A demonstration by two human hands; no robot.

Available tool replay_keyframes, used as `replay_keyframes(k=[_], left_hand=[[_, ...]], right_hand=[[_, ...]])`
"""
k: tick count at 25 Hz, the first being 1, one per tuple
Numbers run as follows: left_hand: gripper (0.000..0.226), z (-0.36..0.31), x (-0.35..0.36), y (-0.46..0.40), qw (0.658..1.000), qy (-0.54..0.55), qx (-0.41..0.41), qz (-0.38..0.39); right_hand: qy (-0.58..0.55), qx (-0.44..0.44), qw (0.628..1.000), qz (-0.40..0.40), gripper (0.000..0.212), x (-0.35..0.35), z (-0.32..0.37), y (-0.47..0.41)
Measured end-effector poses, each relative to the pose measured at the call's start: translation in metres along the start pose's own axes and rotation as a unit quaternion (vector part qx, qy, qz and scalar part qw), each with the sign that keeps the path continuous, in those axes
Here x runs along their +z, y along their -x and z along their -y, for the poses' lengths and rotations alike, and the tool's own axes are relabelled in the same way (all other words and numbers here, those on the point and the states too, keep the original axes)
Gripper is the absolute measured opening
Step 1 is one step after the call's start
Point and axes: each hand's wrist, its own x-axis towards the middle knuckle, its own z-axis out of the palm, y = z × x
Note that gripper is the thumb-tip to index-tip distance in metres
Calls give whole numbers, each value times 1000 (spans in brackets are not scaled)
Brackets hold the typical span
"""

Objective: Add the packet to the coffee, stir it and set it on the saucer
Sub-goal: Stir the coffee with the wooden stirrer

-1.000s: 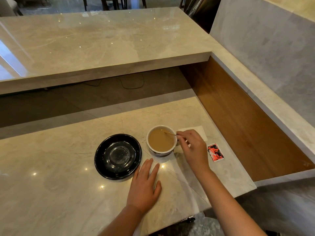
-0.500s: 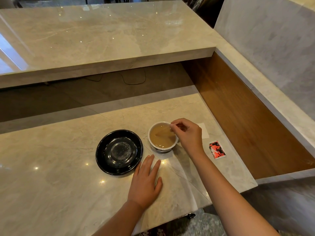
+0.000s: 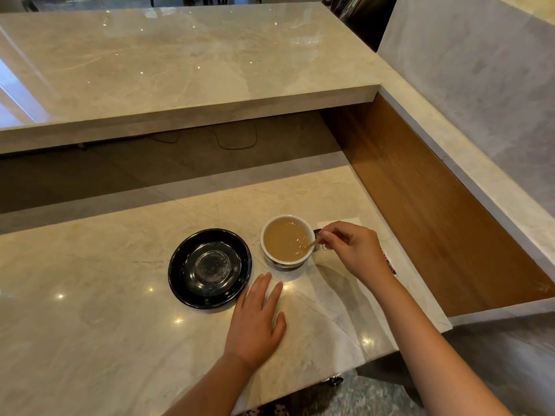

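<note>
The right hand (image 3: 357, 250) pinches a thin stirrer (image 3: 318, 240) between thumb and fingertips, its tip dipped at the cup's three o'clock edge. The left hand (image 3: 255, 322) lies flat, fingers spread, on the marble counter (image 3: 90, 325), holding nothing. Since half a second ago the right hand has drawn back off the cup (image 3: 286, 239) toward three o'clock. The black saucer (image 3: 209, 268) sits empty at the cup's nine o'clock; the red packet (image 3: 390, 265) peeks out behind the right wrist.

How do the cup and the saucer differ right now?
The cup is white and deep; the saucer is black and shallow. The cup holds tan coffee with a stirrer in it, held by the right hand; the saucer holds nothing. Both are round and stand apart on the counter.
</note>
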Motion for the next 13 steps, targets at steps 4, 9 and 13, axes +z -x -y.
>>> replay_keyframes(k=[4, 9, 13], left_hand=[[55, 0, 0, 0, 1000, -4, 0, 2], [53, 1, 0, -1, 1000, -7, -5, 5], [53, 1, 0, 0, 1000, 0, -6, 3]], right_hand=[[-154, 60, 986, -7, 17, 17, 2, 8], [-194, 75, 975, -71, 13, 41, 9, 3], [-172, 65, 976, -114, 14, 46, 14, -7]])
